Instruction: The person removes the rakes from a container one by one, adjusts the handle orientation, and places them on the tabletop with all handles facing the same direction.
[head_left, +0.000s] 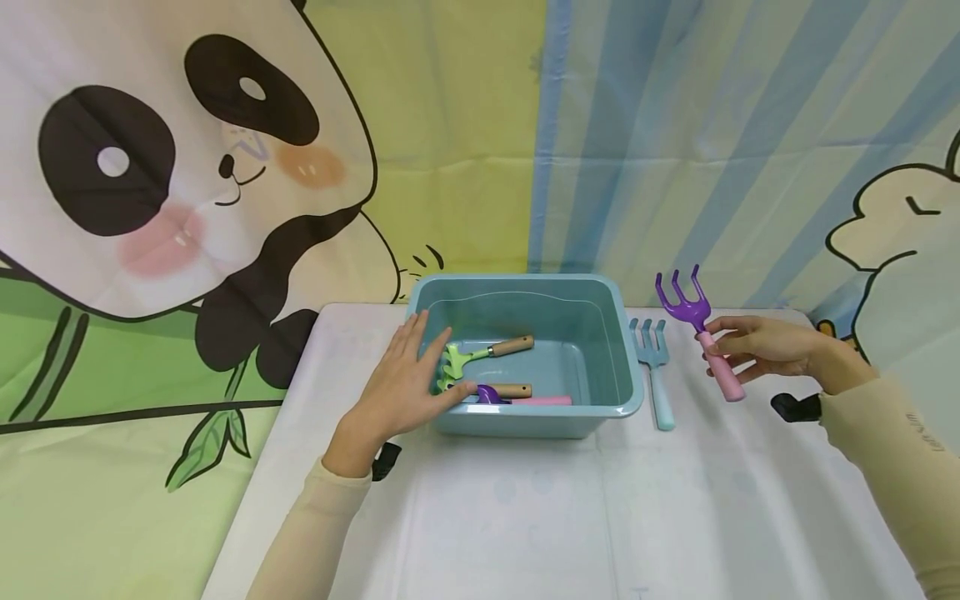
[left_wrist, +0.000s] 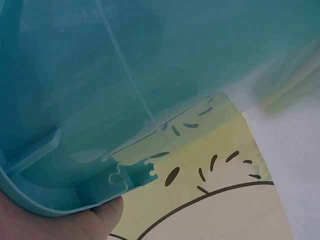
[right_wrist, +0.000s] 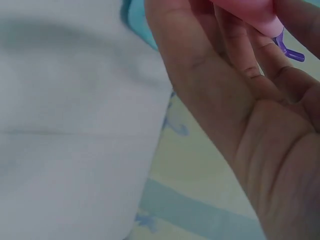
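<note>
My right hand pinches the pink handle of a small purple hand rake, held up with its three curved tines pointing away. The pink handle also shows between the fingers in the right wrist view. My left hand rests over the left rim of a blue-green plastic tub, fingers straight. In the tub lie a green hand rake with a wooden handle, a second wooden handle, and a purple-headed tool with a pink handle. The tub's front wall and my left hand partly hide these.
A light blue garden fork lies on the white-covered table, just right of the tub. Behind the table hangs a cloth backdrop with a panda print and stripes. Black wrist mounts sit at both cuffs.
</note>
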